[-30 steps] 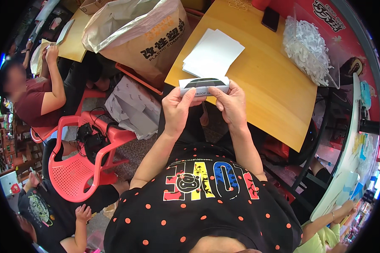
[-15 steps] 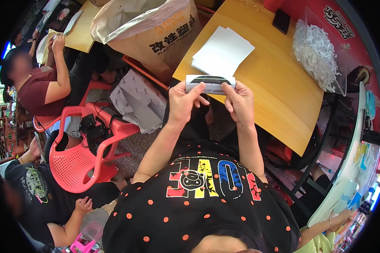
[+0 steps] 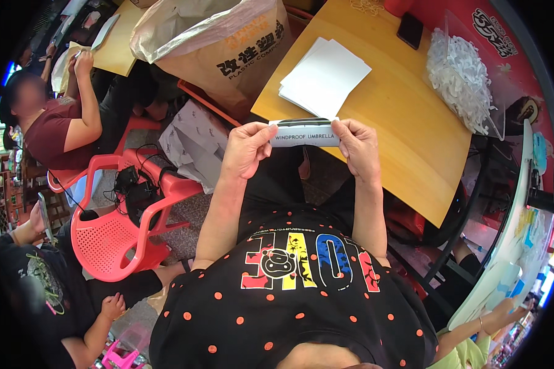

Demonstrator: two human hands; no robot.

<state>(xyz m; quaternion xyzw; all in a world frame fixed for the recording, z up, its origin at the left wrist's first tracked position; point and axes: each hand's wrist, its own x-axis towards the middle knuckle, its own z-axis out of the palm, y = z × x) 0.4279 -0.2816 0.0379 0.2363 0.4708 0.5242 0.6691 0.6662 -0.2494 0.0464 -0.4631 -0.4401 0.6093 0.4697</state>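
Both hands are holding a narrow white printed paper sleeve point(image 3: 304, 132) stretched between them at centre frame, just above the near edge of the wooden table point(image 3: 406, 135). The left hand point(image 3: 247, 149) is pinching the sleeve's left end with thumb and fingertips, and the right hand point(image 3: 358, 146) is gripping the right end the same way, both closed on it, neither loose. The sleeve is looking flattened or folded into a long band with a dark strip along its top edge; whether anything is inside it is not clear. Right behind it, upper centre, a stack of white flat sheets point(image 3: 326, 77) is lying on the table, and further right a clear bag of white plastic pieces point(image 3: 458, 80) is sitting near the red wall. A dark phone point(image 3: 410, 29) is lying at the top of the table. To do this fold well, the grip is probably best kept at the very ends with even tension, edges lined up square before creasing, thumbs pressing along the long edge so the band is not skewing. Left of frame a red plastic chair point(image 3: 120, 221) is standing, and a big tan paper sack point(image 3: 228, 43) is leaning at upper left; other people are working at the far left.
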